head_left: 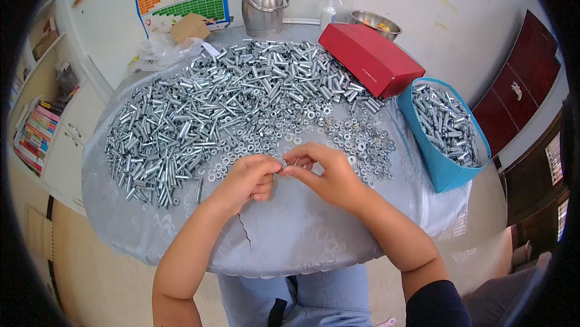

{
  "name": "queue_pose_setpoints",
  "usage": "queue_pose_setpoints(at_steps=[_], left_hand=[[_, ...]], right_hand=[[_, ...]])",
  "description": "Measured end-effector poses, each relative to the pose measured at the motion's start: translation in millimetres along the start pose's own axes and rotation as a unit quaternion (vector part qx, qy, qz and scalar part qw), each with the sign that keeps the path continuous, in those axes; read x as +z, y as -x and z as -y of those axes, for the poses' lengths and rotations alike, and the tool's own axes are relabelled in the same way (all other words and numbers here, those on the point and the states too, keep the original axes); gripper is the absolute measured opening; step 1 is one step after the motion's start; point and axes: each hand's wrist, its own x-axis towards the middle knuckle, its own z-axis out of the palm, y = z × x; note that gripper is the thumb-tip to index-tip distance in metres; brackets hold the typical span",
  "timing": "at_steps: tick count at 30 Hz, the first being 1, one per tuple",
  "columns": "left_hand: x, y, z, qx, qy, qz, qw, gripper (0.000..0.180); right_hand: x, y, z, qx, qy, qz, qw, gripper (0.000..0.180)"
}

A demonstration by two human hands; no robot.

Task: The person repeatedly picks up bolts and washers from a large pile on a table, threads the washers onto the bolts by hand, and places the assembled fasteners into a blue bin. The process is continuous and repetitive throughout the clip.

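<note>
My left hand (251,179) is closed, fingers curled in and thumb toward the right hand. Close against it, my right hand (320,173) has thumb and index finger drawn together in a pinch. Where the fingertips meet, a bit of something small and grey shows, mostly hidden by the fingers. Just beyond both hands lie loose metal washers and nuts (356,145) in a scattered spread. Behind and to the left, a large heap of silvery metal sleeves and bolts (175,121) covers the table.
A blue fabric bin (450,176) full of metal bolts stands at the table's right edge. Behind it sits a red box (371,58). A steel pot (263,9), a spray bottle (328,11) and a metal bowl (396,28) are at the back. A dark cord (244,230) lies near my left forearm.
</note>
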Motion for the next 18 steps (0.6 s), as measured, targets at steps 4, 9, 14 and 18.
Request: queue_pose_setpoints(at_steps=[4,9,14,18], left_hand=[[-1.6,-1.0,-1.4,0.003,0.007,-0.002,1.0,0.015],[0.8,-0.4,-4.3,-0.016,-0.012,-0.003,1.0,0.015],[-2.3,1.5,-3.0,-0.026,-0.01,0.011,1.0,0.019],[0.7,1.2,-2.2,-0.041,0.011,0.005,0.999,0.026]], right_hand=[[0.0,-3.6,-1.3,-0.007,-0.005,0.006,1.0,0.02],[-0.7,-2.4,-2.7,0.004,-0.014,0.017,1.0,0.022],[0.2,-2.1,0.7,0.006,-0.019,0.016,1.0,0.02],[-3.5,-2.2,8.1,0.021,0.014,0.049,0.998,0.017]])
